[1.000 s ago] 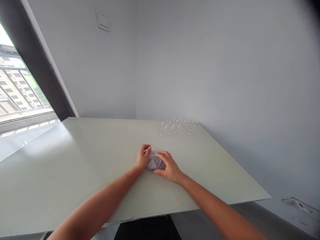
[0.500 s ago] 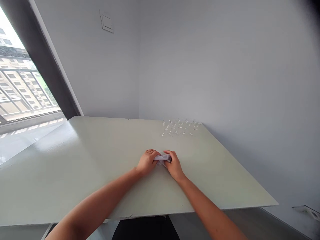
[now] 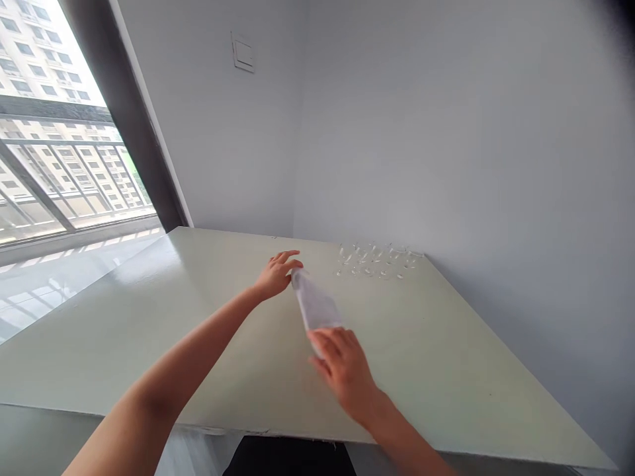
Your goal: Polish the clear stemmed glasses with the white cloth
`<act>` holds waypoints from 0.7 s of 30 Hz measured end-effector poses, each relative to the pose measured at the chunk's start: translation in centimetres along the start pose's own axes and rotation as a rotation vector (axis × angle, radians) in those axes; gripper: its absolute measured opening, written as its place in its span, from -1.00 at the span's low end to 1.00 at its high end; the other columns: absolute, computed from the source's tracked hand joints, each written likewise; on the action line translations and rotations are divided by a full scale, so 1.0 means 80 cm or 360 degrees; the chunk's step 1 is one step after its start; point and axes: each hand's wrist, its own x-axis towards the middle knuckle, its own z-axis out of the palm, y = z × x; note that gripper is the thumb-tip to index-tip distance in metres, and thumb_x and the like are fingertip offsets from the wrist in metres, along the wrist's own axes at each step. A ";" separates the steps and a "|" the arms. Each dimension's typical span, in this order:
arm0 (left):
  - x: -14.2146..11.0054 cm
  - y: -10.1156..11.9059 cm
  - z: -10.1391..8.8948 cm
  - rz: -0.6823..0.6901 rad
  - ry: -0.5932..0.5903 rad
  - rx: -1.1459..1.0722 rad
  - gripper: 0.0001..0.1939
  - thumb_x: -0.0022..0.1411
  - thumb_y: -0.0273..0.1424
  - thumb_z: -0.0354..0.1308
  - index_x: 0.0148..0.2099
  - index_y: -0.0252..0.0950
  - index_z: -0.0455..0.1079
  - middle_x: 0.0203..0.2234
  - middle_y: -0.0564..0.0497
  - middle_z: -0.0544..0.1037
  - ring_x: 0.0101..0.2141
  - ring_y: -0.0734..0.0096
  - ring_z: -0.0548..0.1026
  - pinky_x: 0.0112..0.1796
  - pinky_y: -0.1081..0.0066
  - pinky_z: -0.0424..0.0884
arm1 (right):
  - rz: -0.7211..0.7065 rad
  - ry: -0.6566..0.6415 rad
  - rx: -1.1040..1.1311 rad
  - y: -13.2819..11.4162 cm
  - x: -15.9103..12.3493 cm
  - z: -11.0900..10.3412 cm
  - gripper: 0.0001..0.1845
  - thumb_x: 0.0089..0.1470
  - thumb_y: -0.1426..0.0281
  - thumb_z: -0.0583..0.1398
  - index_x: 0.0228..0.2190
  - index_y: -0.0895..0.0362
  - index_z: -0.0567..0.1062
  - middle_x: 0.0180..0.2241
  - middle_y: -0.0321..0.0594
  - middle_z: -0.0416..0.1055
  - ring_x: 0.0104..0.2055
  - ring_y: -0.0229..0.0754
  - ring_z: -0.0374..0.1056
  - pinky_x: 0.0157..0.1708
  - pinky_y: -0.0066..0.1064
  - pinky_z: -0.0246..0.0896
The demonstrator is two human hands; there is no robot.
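Behind everything, plain grey walls point(image 3: 421, 132) meeting in a corner. Below, a broad pale tabletop point(image 3: 421, 377), glossy toward its left side, a little rough along the near edge. Off to the left, a window point(image 3: 74, 125) in a slanting dark frame point(image 3: 119, 99), with a railing point(image 3: 59, 142) and pale buildings point(image 3: 34, 53) outside.

Over the tabletop, farther out, the left hand point(image 3: 276, 274), seemingly with thumb and forefinger pinched on one tip, the other fingers stretched and slightly apart. Nearer, the right hand point(image 3: 344, 370), somewhat blurred, with fingers together and curled over the opposite end; cannot tell exactly how firmly, or just where the thumb presses.

Between both hands, above the middle of the tabletop, a whitish-lilac cloth point(image 3: 318, 304), drawn out in a slanting strip. Cannot tell whether touching the surface beneath, nor how many layers thick. Looks light, soft and limp, with little stiffness to count on and nothing to break; perhaps a bit slippery if finely woven. Best taken near opposite corners with a light pinch; likely to sag and bunch if taken only by the middle.

Beyond, near the far right corner, small clear glass pieces point(image 3: 373, 261) in rough rows, probably fragile, well apart from both hands. High on the wall, a small white switch plate point(image 3: 243, 55).
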 end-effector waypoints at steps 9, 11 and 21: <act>-0.096 0.012 0.042 -0.0228 -0.0329 0.0229 -0.55 0.09 -0.41 0.00 0.07 -0.18 0.22 0.10 -0.05 0.20 0.07 0.17 0.20 0.04 0.19 0.13 | 0.0047 -0.0287 0.0138 0.031 0.000 0.008 -0.80 0.10 0.41 0.04 -0.26 0.09 0.43 -0.26 -0.16 0.40 -0.25 -0.18 0.27 -0.26 -0.29 0.23; -0.113 0.023 0.070 -0.0171 -0.0641 0.0384 -0.43 0.12 -0.22 0.00 0.16 -0.32 0.10 0.15 -0.18 0.10 0.14 0.07 0.06 0.07 0.12 0.04 | 0.0122 -0.0247 0.0147 0.053 -0.005 0.021 -0.78 0.12 0.43 0.00 -0.30 0.09 0.44 -0.30 -0.18 0.40 -0.28 -0.19 0.29 -0.29 -0.32 0.25; -0.019 -0.064 0.111 0.0077 -0.0873 0.0722 -0.27 0.11 0.08 -0.20 0.22 -0.22 -0.02 0.21 -0.16 -0.10 0.18 0.00 -0.15 0.11 0.07 -0.17 | 0.0427 -0.0198 0.0276 0.089 -0.024 0.038 -0.73 0.15 0.36 -0.05 -0.41 0.09 0.42 -0.37 -0.20 0.40 -0.36 -0.23 0.34 -0.36 -0.41 0.30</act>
